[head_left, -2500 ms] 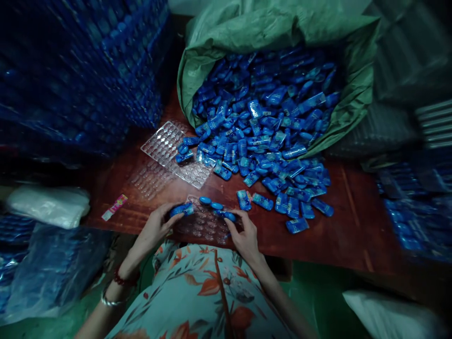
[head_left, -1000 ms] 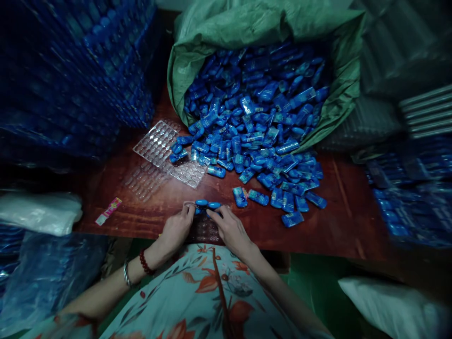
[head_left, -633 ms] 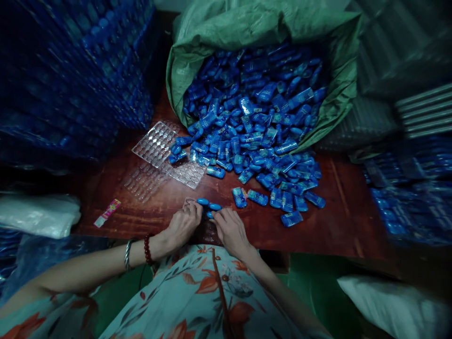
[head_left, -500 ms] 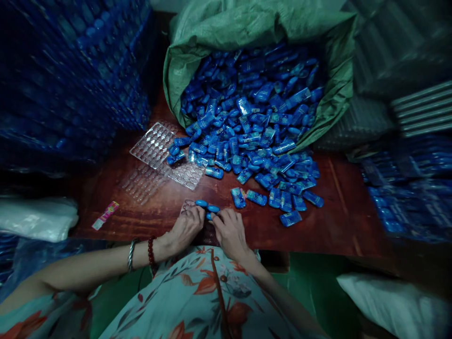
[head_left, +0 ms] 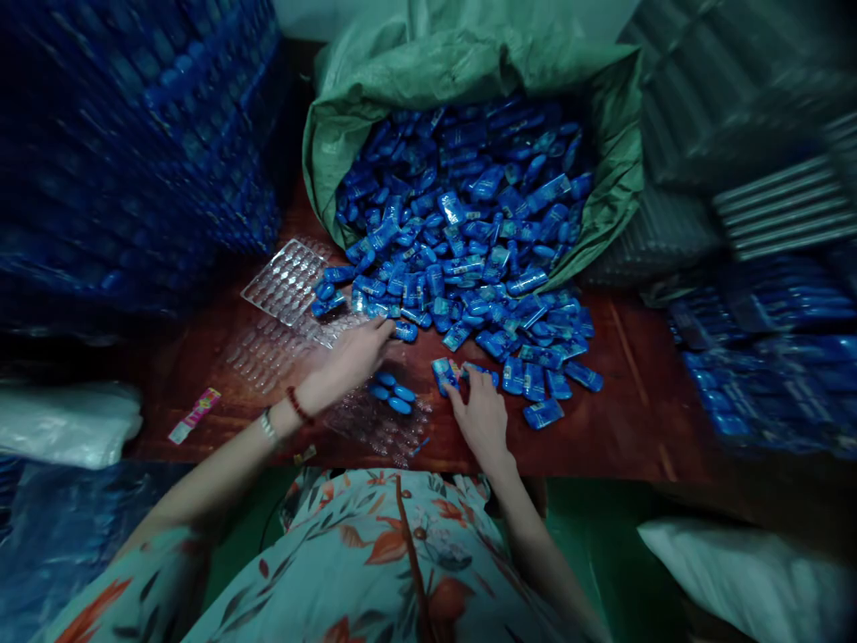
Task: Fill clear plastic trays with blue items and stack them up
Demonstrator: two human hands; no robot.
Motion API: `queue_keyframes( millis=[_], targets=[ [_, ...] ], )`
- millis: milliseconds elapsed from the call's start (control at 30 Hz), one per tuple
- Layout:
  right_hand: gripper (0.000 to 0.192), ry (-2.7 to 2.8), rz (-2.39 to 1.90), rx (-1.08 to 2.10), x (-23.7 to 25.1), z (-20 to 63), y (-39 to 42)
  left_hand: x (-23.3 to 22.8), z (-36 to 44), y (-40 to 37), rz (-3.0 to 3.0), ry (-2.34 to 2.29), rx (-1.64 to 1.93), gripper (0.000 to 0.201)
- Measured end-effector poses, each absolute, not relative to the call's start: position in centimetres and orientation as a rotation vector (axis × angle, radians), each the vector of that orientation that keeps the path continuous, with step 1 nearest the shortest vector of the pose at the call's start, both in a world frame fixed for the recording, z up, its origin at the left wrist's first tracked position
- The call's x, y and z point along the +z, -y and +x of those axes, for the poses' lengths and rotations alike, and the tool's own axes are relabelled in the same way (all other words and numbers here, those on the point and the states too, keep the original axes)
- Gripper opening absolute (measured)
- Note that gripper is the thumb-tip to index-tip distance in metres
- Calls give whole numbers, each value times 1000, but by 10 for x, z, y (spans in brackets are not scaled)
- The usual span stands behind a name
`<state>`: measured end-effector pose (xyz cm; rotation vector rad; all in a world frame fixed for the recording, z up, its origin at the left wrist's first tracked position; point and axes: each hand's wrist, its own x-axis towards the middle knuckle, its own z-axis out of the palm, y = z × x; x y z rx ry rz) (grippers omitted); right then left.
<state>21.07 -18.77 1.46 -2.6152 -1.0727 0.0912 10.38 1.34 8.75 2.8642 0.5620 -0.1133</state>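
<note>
Left hand (head_left: 352, 357): stretched forward over the worktop (head_left: 643, 402), fingers loose and spread, tips touching a blue packet (head_left: 405, 331) at the near edge of the heap; no grip visible.
Right hand (head_left: 483, 413): fingertips pressed on a loose blue sachet (head_left: 443, 372); whether it pinches is unclear.
Clear blister tray (head_left: 385, 420): flat between both hands, three blue pieces (head_left: 394, 393) seated in its far corner.
Green sack (head_left: 428, 71): open behind, spilling packets across the wood.
Empty trays (head_left: 285, 279): far left, beside the spill.
</note>
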Motion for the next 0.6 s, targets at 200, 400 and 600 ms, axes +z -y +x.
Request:
queue_keyframes(
  millis=[200,400,600],
  targets=[
    [34,1129,-2645,157,3,205,182,52,174,-26,2982,-260,-395,28],
    [29,801,-2256,268,5,210,219,45,164,-33,2951,-135,-389,36],
    [25,864,-1986,551,31,181,233,62,128,-28,2800,-195,-3,25]
  ],
)
